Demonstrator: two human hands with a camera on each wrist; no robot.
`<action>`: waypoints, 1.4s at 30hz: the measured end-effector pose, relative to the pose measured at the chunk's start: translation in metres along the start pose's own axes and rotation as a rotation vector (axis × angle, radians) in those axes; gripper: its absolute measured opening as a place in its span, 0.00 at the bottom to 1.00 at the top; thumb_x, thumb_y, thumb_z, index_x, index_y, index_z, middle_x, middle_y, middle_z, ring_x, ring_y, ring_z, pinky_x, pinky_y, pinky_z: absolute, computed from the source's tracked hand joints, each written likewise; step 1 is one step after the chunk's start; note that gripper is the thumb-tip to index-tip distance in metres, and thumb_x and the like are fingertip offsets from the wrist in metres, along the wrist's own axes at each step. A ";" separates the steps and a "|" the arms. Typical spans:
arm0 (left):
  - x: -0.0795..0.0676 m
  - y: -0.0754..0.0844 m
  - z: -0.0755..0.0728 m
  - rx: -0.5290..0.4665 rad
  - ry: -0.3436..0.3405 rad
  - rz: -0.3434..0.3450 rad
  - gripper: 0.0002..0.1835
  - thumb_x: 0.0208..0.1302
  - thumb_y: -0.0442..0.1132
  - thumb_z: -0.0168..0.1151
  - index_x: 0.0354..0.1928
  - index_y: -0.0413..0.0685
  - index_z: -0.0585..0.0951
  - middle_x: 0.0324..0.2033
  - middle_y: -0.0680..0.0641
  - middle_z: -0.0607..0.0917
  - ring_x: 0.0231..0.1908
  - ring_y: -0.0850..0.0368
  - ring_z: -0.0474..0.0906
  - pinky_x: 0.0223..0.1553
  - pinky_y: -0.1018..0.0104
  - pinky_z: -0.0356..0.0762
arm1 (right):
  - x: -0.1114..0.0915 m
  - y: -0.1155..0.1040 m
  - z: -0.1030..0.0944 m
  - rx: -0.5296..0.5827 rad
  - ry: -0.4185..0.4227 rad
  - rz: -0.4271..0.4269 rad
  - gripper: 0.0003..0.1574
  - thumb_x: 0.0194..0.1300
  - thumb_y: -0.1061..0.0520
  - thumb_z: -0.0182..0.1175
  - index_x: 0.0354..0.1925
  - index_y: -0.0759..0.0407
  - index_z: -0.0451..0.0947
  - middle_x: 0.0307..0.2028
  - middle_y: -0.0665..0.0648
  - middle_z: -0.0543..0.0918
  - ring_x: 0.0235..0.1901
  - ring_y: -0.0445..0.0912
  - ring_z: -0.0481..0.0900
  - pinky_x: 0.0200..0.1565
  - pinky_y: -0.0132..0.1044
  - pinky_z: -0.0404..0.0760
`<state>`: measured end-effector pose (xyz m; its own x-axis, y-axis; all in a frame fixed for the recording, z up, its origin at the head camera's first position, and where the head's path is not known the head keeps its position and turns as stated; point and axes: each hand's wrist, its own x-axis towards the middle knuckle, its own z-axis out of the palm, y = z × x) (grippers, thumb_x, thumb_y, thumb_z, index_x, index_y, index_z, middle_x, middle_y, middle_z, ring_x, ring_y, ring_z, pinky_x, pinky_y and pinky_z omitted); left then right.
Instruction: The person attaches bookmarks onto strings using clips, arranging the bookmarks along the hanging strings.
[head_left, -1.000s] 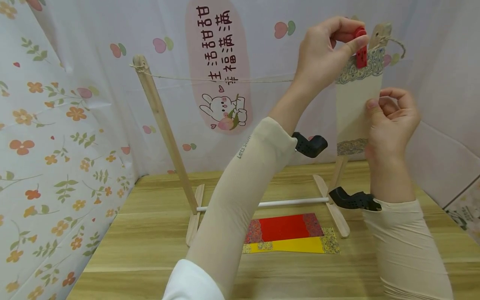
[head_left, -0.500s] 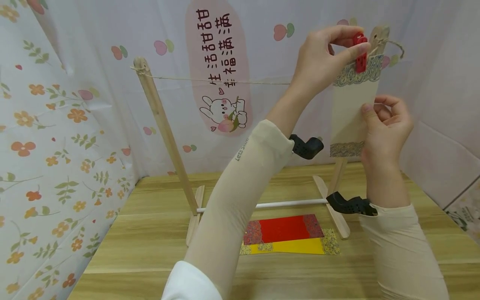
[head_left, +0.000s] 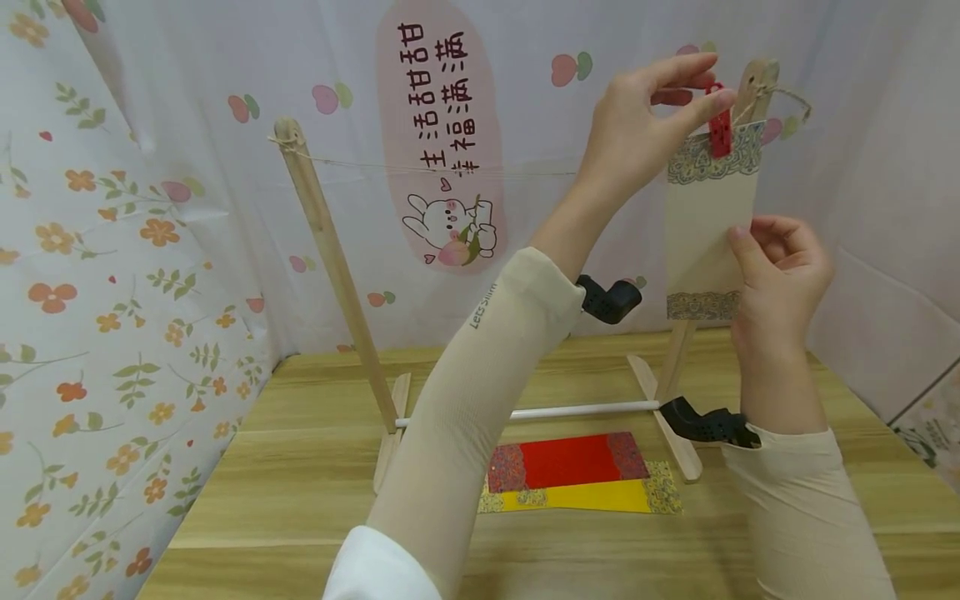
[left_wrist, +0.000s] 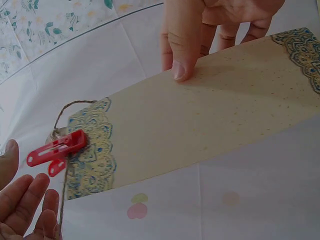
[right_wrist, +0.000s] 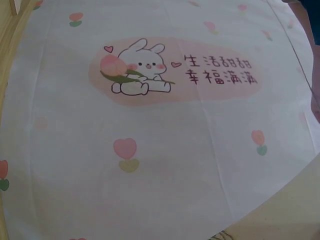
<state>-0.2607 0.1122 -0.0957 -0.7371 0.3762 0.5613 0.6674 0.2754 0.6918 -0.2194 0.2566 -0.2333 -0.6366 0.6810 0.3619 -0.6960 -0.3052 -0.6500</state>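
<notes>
A cream paper card (head_left: 708, 225) with blue-and-gold lace-patterned ends hangs upright by the right post. Its top edge, at the string, is clamped by a red clip (head_left: 721, 137). My left hand (head_left: 637, 117) is beside the clip; in the left wrist view, the spread fingers and thumb of this hand (left_wrist: 25, 205) stand just clear of the clip's red handles (left_wrist: 55, 150). My right hand (head_left: 783, 275) pinches the card's right edge, thumb in front and fingers behind. In the right wrist view only a corner of the card (right_wrist: 280, 215) shows.
The thin string (head_left: 360, 161) runs between a left wooden post (head_left: 322, 233) and the right wooden post (head_left: 756, 87). A white rod (head_left: 577, 411) joins their feet. On the table (head_left: 247, 500) lie a red card (head_left: 573, 461) and, partly beneath it, a yellow card (head_left: 600, 497).
My left fingers have let go of the red clip and spread away from it. The cream card and clip have come down slightly. My right hand keeps its pinch on the card.
</notes>
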 end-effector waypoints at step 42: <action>-0.151 -0.116 -0.023 -0.143 0.046 0.049 0.13 0.66 0.37 0.66 0.51 0.45 0.85 0.45 0.47 0.88 0.45 0.62 0.79 0.38 0.67 0.81 | -0.063 0.027 -0.050 -0.162 -0.200 -0.023 0.07 0.58 0.76 0.64 0.37 0.74 0.81 0.29 0.54 0.87 0.33 0.44 0.82 0.40 0.25 0.81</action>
<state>-0.2293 0.0031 -0.2510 -0.7105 0.3443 0.6137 0.6831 0.1279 0.7191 -0.1809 0.2388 -0.3071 -0.6851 0.5366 0.4925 -0.6592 -0.1690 -0.7328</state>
